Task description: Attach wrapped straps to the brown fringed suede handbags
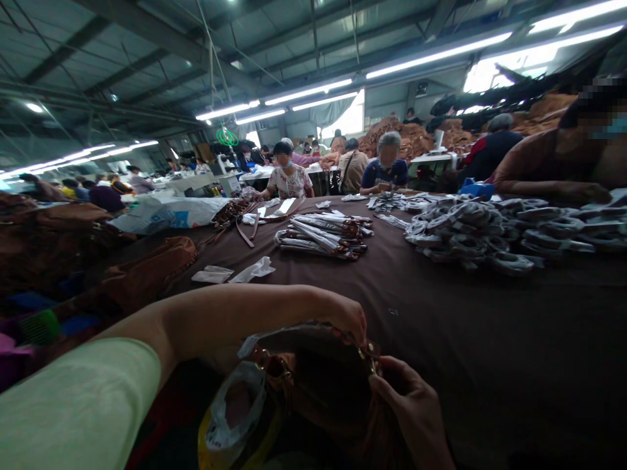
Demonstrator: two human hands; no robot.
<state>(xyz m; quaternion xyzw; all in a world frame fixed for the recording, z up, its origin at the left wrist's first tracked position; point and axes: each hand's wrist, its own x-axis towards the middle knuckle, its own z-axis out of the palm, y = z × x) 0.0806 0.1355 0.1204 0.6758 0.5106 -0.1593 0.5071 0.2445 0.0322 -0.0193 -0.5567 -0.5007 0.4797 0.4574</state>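
A brown bag [318, 406] with gold-coloured metal fittings [373, 367], mouth open upward, at the table's [490, 339] near edge.

Dim scene: overhead tubes [438, 55] and a window [482, 78] glare white, deep shadow fills the open bag [323, 375], and wide-angle distortion bends the edges.

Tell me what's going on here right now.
A person is handling an open brown bag. The right hand pinches gold-coloured metal fittings at one end; the left hand is right beside it, its exact grip unclear. Beyond, wrapped straps lie bundled on the dark tabletop, with coiled wrapped pieces heaped rightward. Other people sit around.
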